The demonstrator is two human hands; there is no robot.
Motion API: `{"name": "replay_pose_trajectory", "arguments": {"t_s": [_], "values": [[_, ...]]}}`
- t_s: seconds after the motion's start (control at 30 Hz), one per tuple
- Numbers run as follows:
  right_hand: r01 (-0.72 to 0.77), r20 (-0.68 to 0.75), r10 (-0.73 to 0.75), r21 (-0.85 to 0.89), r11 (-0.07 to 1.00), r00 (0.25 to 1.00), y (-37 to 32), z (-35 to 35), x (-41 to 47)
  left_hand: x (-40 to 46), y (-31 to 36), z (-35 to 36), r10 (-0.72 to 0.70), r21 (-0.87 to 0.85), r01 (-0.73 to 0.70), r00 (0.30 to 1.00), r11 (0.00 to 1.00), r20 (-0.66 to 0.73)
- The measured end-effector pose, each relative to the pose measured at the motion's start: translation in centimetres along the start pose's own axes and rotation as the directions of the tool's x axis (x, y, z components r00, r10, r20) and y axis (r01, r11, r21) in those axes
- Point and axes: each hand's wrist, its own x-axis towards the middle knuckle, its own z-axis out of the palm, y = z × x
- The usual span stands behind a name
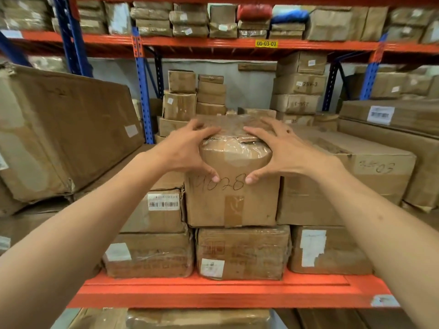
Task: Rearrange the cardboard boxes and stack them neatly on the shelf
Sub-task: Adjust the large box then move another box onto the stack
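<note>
A brown cardboard box [231,203] with handwritten digits on its front sits in the middle of the orange shelf [213,294], on top of a flatter taped box [242,252]. Its top is wrapped in clear tape. My left hand [187,150] grips the box's upper left corner, fingers spread over the top and thumb on the front. My right hand [282,150] grips the upper right corner the same way. Both thumbs press near the written digits.
Boxes flank the held one: a labelled box [156,210] at left, a wide box [344,181] at right. A large tilted carton [64,131] leans at far left. Small box stacks [194,98] stand behind. Blue uprights [143,91] and an upper shelf beam [237,45] frame the bay.
</note>
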Motion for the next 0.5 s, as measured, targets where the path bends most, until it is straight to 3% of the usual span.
{"name": "replay_pose_trajectory", "arguments": {"t_s": [0.5], "values": [[0.019, -0.017, -0.019, -0.001, 1.0, 1.0, -0.5, 0.8, -1.2, -0.4, 1.2, 0.5, -0.019, -0.031, 0.02, 0.999, 0.999, 0.027]]}}
